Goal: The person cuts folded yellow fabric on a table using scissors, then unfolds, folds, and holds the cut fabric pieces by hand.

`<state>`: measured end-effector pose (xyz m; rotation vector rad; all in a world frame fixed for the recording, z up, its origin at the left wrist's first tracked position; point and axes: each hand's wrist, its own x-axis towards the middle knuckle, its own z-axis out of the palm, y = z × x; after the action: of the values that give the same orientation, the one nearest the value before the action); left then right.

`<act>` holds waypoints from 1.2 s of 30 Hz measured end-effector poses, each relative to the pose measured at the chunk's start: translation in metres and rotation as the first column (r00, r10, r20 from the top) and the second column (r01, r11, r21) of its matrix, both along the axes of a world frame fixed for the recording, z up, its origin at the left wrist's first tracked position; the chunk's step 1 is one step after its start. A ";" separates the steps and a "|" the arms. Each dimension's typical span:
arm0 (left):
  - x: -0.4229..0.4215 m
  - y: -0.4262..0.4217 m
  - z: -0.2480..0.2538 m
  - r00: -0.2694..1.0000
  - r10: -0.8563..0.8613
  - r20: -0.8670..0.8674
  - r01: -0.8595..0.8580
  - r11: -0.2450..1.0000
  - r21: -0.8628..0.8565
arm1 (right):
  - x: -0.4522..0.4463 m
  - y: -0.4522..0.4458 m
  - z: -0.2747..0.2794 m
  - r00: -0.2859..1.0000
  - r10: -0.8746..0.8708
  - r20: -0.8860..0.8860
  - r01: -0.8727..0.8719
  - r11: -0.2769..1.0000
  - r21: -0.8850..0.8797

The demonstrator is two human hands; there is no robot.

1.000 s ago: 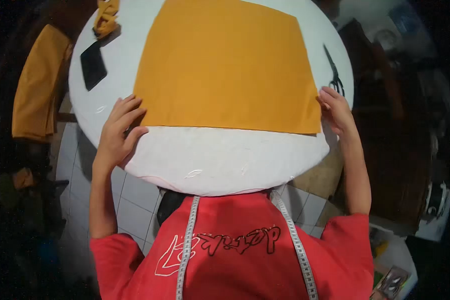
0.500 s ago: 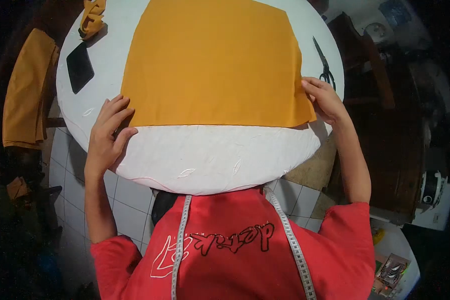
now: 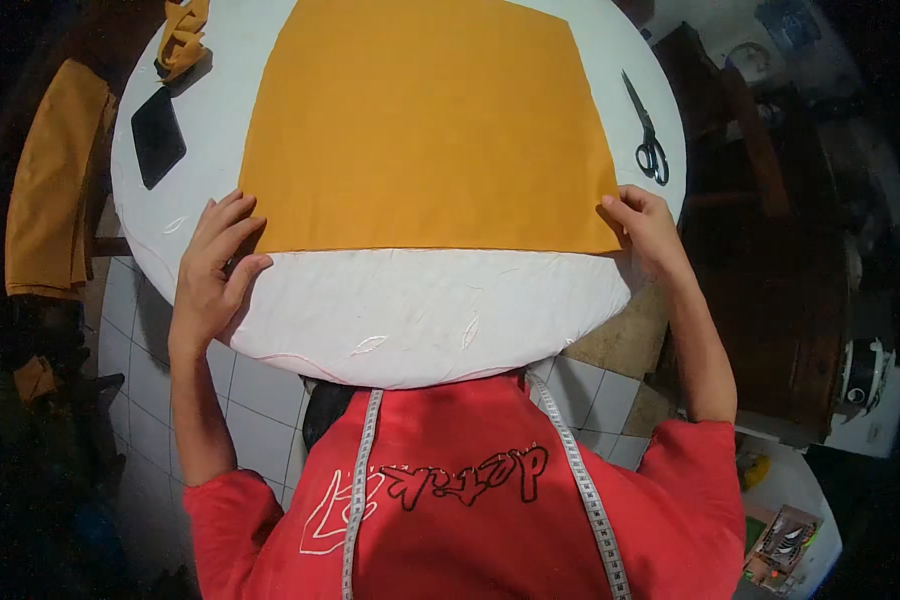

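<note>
A large mustard-yellow cloth [image 3: 425, 130] lies flat on the white-covered round table [image 3: 420, 320]. At its lower left corner my left hand [image 3: 215, 265] rests with fingers apart, the fingertips on the cloth's edge. My right hand [image 3: 645, 228] pinches the cloth's right edge near the lower right corner, thumb and fingers together. Black scissors [image 3: 649, 140] lie on the table just above my right hand. A black phone [image 3: 158, 138] lies on the left side, below a crumpled yellow fabric piece [image 3: 181, 40].
More yellow fabric [image 3: 55, 180] hangs beyond the table's left side. A measuring tape [image 3: 587, 485] hangs over my red shirt. Dark wooden furniture [image 3: 770, 290] stands at the right. At the lower right, several small items sit on a pale surface [image 3: 815, 510].
My right hand lifted and shifted the cloth's right edge inward, then moved down toward the corner. That edge now lies flatter. The view shifted slightly; my left hand stays at the left corner.
</note>
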<state>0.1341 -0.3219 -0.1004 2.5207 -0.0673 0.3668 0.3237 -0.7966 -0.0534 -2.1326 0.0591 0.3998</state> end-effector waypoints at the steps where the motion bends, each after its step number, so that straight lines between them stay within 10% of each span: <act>1: 0.000 0.000 0.000 1.000 0.004 0.001 -0.004 1.000 0.002 | -0.001 0.002 0.002 0.999 0.034 0.038 -0.031 0.997 -0.068; 11: -0.001 0.002 -0.002 1.000 -0.008 0.002 0.008 1.000 0.006 | -0.002 0.013 0.014 0.982 -0.080 -0.174 0.130 0.946 0.297; 29: -0.002 0.003 -0.008 0.996 -0.076 0.051 0.077 0.997 -0.025 | 0.008 0.006 0.002 0.999 0.026 0.039 -0.034 0.978 0.204; 36: -0.004 0.006 -0.007 0.989 -0.088 0.120 0.085 0.996 0.023 | 0.026 -0.006 0.007 0.969 0.191 -0.155 -0.167 0.974 0.155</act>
<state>0.1297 -0.3162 -0.1072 2.5011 -0.2271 0.4847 0.3495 -0.8023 -0.0465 -1.9672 -0.0647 0.6723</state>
